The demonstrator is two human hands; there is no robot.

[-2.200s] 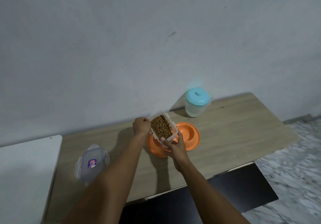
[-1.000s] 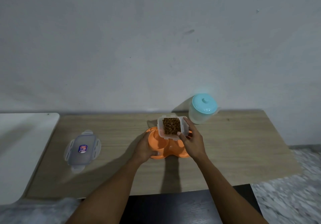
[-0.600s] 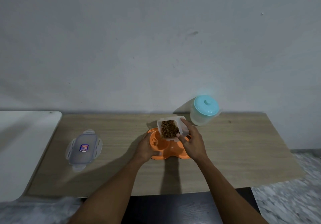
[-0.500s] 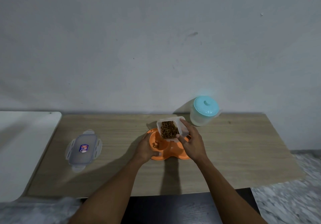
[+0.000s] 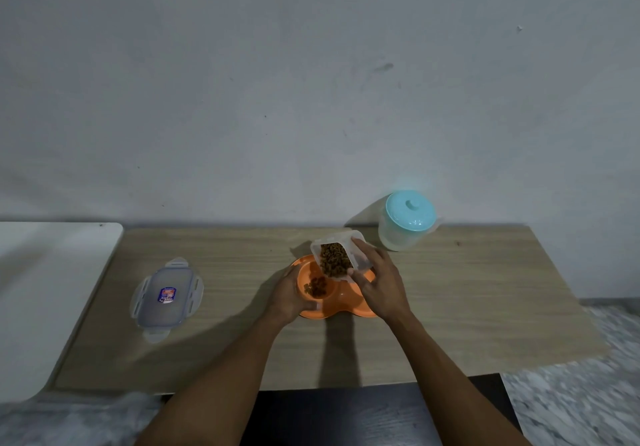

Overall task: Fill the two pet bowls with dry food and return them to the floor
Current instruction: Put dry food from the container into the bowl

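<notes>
The right hand [image 5: 379,284] grips a clear plastic tub of brown kibble [image 5: 337,257], its mouth tipped down-left over the left well of the orange double bowl [image 5: 341,303]. The left hand [image 5: 289,295] clasps that bowl's left rim on the wooden tabletop [image 5: 467,307].

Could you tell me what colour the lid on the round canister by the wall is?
Light turquoise blue lid, seen in the head view.

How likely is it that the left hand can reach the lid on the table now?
Likely yes: only bare table separates left hand and lid, though it now holds the orange bowl.
</notes>
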